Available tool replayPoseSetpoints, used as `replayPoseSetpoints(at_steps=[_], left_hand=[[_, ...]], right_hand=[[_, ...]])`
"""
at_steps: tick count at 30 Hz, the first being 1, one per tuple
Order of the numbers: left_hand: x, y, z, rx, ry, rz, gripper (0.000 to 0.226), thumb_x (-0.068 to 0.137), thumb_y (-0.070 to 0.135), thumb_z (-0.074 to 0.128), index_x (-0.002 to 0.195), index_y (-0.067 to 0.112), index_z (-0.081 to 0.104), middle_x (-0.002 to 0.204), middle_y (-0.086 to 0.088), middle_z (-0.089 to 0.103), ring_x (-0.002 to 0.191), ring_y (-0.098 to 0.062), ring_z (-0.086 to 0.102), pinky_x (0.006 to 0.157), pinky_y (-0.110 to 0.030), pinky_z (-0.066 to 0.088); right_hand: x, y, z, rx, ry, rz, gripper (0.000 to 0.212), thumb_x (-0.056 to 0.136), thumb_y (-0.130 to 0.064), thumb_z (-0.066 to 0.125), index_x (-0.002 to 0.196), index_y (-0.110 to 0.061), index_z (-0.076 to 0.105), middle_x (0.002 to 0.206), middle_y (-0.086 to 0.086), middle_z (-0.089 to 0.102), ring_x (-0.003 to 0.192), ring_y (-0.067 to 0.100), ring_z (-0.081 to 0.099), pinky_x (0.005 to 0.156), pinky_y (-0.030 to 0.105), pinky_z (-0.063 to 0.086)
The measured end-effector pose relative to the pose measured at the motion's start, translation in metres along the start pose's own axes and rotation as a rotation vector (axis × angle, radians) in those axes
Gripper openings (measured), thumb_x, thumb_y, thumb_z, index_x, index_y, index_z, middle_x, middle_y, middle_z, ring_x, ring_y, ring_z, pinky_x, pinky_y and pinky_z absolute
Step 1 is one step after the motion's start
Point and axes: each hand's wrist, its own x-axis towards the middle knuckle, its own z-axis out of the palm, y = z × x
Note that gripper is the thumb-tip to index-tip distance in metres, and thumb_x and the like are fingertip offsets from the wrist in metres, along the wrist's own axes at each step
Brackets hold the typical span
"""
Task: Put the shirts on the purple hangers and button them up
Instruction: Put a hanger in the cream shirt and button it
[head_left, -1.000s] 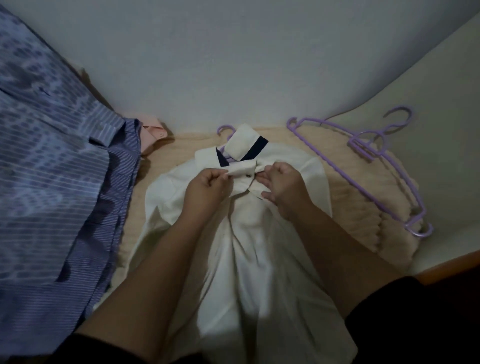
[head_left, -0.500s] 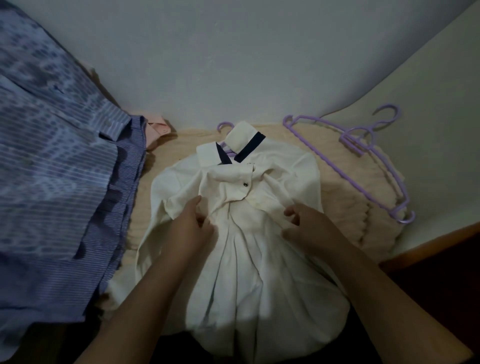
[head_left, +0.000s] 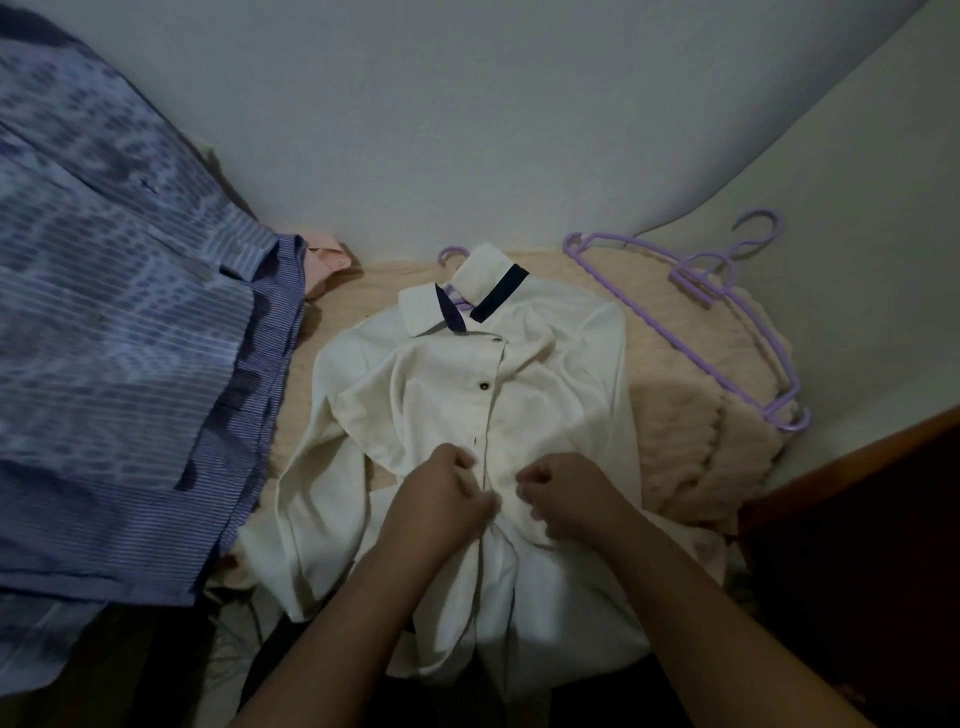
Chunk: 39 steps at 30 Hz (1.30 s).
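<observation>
Here the white shirt (head_left: 519, 395) lay face up on a fuzzy peach blanket (head_left: 691, 395) against the wall, its collar already round a purple hanger whose hook (head_left: 453, 254) poked out just above the neck. From my distant seat I judged the buttoning to be partway: one dark button (head_left: 484, 385) was closed near the chest, and both hands were working lower down the placket. The left hand (head_left: 441, 499) had its fingers curled and pinching the left edge of the front, while the right hand (head_left: 571, 493) had its fingers bunched on the right edge, the two nearly touching across the seam. What I feared was a skipped or mismatched buttonhole, since the cloth was badly creased there and the light was poor; pulling on the gathered fabric could also drag the collar off the hanger. Whether a button was between the fingers I could not tell. Counting outward, I saw one white shirt being worked and two spare purple hangers (head_left: 737, 332) overlapping on the blanket to the right. To the left lay a blue patterned shirt (head_left: 104, 312) over a blue striped shirt (head_left: 254, 395), with a pink shirt (head_left: 327, 257) peeking out behind them.
</observation>
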Motion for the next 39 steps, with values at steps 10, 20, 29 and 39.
replayPoseSetpoints(at_steps=[10, 20, 29, 39], left_hand=[[0.055, 0.001, 0.012, -0.022, 0.125, -0.069, 0.036, 0.074, 0.025, 0.078, 0.102, 0.015, 0.056, 0.08, 0.009, 0.055, 0.075, -0.009, 0.053, 0.067, -0.022, 0.041], [0.058, -0.024, 0.009, -0.435, 0.186, -0.189, 0.012, 0.084, 0.014, 0.068, 0.096, 0.016, 0.069, 0.072, 0.003, 0.067, 0.062, -0.012, 0.063, 0.065, -0.031, 0.055], [0.056, -0.015, 0.009, -0.809, 0.113, -0.225, 0.023, 0.085, 0.006, 0.069, 0.107, 0.009, 0.063, 0.075, -0.009, 0.061, 0.061, -0.012, 0.056, 0.058, -0.02, 0.049], [0.052, -0.016, 0.012, -0.825, 0.075, -0.188, 0.012, 0.086, 0.011, 0.068, 0.096, 0.013, 0.074, 0.078, -0.011, 0.072, 0.067, -0.013, 0.059, 0.069, -0.025, 0.05]], right_hand=[[0.067, -0.016, 0.009, 0.365, 0.06, 0.028, 0.026, 0.092, -0.005, 0.045, 0.078, -0.022, 0.059, 0.071, -0.001, 0.057, 0.071, 0.021, 0.061, 0.072, 0.033, 0.056], [0.079, -0.011, 0.027, 0.018, 0.155, -0.1, 0.018, 0.089, -0.018, 0.06, 0.096, -0.007, 0.072, 0.089, 0.005, 0.07, 0.085, 0.017, 0.062, 0.079, 0.027, 0.045], [0.07, -0.02, 0.015, 0.26, 0.109, -0.011, 0.024, 0.082, -0.006, 0.058, 0.058, -0.007, 0.057, 0.059, 0.009, 0.053, 0.051, 0.015, 0.052, 0.05, 0.027, 0.037], [0.06, -0.009, 0.017, 0.52, 0.149, -0.062, 0.014, 0.083, -0.006, 0.063, 0.071, -0.011, 0.066, 0.062, 0.006, 0.065, 0.051, 0.009, 0.06, 0.044, 0.016, 0.042]])
